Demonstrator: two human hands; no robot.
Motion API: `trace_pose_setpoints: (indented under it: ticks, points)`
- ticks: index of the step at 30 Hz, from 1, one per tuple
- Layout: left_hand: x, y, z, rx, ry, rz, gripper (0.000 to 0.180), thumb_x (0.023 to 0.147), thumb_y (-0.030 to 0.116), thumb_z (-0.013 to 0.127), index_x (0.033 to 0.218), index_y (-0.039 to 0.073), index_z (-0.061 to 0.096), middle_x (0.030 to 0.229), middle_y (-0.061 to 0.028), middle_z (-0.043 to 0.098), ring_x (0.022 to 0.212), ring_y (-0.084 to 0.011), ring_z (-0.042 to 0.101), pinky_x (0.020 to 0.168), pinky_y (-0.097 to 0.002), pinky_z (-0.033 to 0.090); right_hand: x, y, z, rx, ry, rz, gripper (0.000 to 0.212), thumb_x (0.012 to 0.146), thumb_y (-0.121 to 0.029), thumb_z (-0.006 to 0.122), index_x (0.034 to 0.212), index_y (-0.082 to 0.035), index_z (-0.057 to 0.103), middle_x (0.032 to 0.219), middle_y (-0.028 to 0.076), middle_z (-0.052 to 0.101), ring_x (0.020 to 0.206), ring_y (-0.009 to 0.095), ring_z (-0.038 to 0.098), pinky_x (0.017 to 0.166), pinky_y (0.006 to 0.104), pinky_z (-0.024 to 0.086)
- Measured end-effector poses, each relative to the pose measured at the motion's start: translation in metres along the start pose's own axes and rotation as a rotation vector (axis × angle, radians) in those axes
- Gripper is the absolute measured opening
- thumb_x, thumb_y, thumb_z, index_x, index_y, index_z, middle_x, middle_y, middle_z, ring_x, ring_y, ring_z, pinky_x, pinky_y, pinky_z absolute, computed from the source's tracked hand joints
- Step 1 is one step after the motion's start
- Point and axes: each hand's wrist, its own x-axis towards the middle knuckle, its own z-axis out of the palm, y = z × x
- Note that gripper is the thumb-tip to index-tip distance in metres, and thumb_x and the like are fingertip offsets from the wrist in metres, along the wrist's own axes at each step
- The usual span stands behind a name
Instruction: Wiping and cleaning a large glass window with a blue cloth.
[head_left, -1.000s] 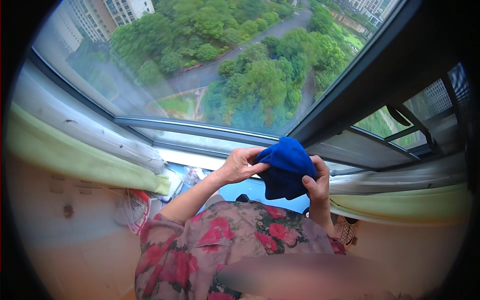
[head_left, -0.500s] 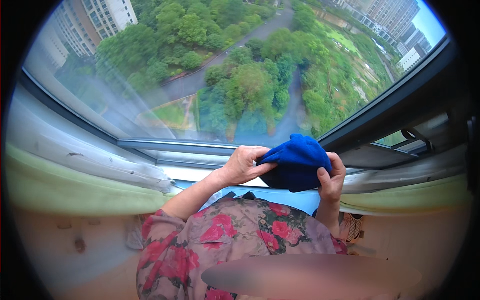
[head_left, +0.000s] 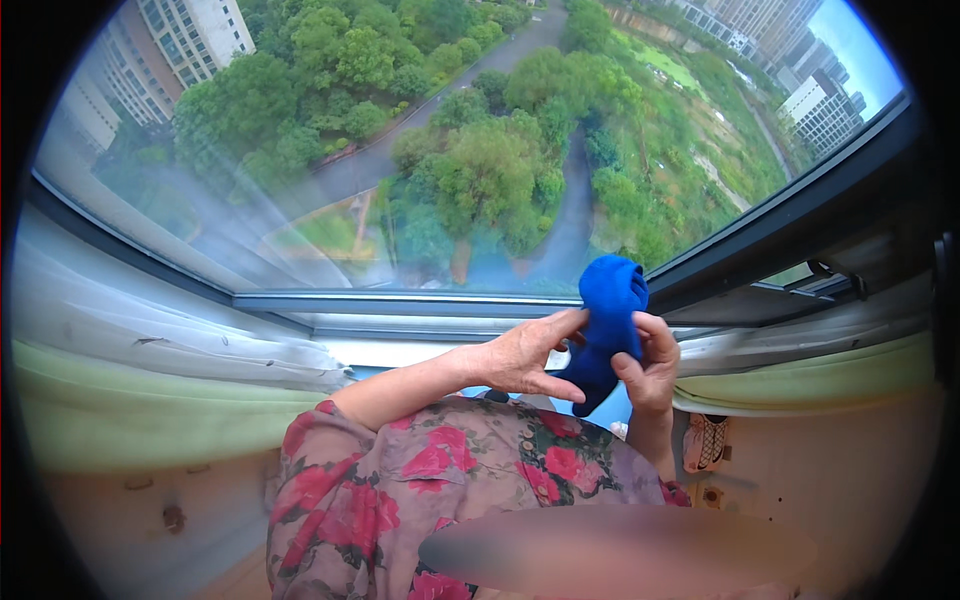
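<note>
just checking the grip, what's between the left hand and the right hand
In the head view, the blue cloth is between the left hand and the right hand.

cloth (head_left: 606, 335); bright blue; bunched long and narrow; roughly upright, top curled over; between left hand (head_left: 528, 355) and right hand (head_left: 652, 370)

The person faced the window frame (head_left: 420, 302), and from my spot I saw the cloth (head_left: 608, 300) between the left hand (head_left: 530, 357) and the right hand (head_left: 652, 370), in front of the shirt (head_left: 480, 465). The left curtain (head_left: 150, 405) lay beyond one elbow, the right curtain (head_left: 810, 375) past the other forearm. Outside, trees (head_left: 475, 175) lined both sides of a road (head_left: 375, 165), between a tower block (head_left: 205, 35) at far left and a building (head_left: 822, 112) at far right.
</note>
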Motion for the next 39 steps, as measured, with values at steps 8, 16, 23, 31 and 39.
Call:
trace_pose_setpoints:
  ticks: [8,16,23,31,39]
  points:
    - [0.012,0.001,0.009,0.069,0.111,-0.06,0.028,0.084,0.024,0.07,0.103,0.004,0.064,0.091,-0.0167,0.067,0.084,-0.03,0.066,0.073,-0.038,0.049,0.037,-0.015,-0.017,-0.312,-0.236,-0.184,0.027,0.077,0.004,0.067,0.104,0.003,0.066,0.081,0.011,0.066,0.071,0.02,0.063,0.066,0.028,0.049]
    - [0.019,-0.001,0.036,0.234,0.144,-0.222,0.026,0.09,0.029,0.063,0.088,0.003,0.066,0.073,-0.0196,0.061,0.065,-0.0336,0.061,0.062,-0.0367,0.047,0.028,-0.012,-0.075,0.167,0.06,-0.002,0.016,0.09,0.002,0.058,0.106,0.003,0.059,0.082,0.005,0.064,0.075,0.007,0.059,0.069,0.0184,0.046]
    - [0.018,0.005,0.042,0.237,0.365,-0.376,0.031,0.1,0.027,0.048,0.096,0.001,0.065,0.073,-0.0092,0.065,0.066,-0.0125,0.059,0.064,-0.0289,0.047,0.015,-0.002,-0.12,0.407,0.134,-0.139,0.01,0.09,-0.003,0.061,0.099,0.003,0.059,0.078,0.007,0.061,0.068,0.009,0.055,0.063,0.0204,0.044]
    - [0.041,0.017,0.035,-0.485,0.645,-0.196,0.046,0.102,0.04,0.04,0.108,-0.002,0.06,0.088,-0.0061,0.068,0.077,-0.0107,0.063,0.072,-0.0228,0.049,0.006,-0.008,-0.124,-0.114,-0.104,0.053,0.017,0.088,0.0,0.063,0.104,0.004,0.064,0.088,0.006,0.065,0.079,0.009,0.061,0.071,0.0197,0.047]
    - [0.04,0.039,0.032,-0.388,0.297,-0.011,0.033,0.102,0.028,0.045,0.115,0.0,0.057,0.099,-0.004,0.064,0.089,-0.0073,0.057,0.079,-0.025,0.048,0.027,-0.006,-0.078,-0.466,-0.435,0.116,0.085,0.072,-0.021,0.082,0.143,-0.008,0.038,0.135,0.018,0.046,0.116,0.027,0.053,0.094,0.0366,0.045]
